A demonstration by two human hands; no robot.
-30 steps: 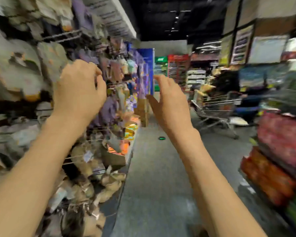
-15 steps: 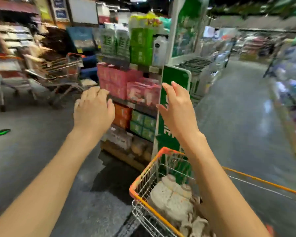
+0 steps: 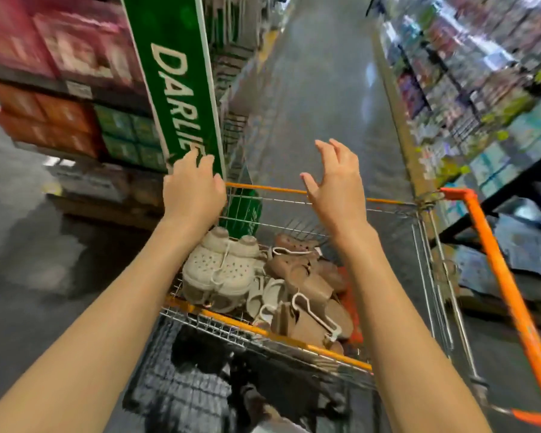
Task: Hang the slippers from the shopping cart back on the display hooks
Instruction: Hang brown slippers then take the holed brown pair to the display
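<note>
Both hands, left [image 3: 192,190] loosely curled, right [image 3: 336,187] spread wide, empty above cart [image 3: 294,191], slippers [image 3: 222,270] at 6 o'clock.

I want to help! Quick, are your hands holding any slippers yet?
Left hand: fingers loosely curled, holding nothing.
Right hand: open, fingers spread, holding nothing.
</note>
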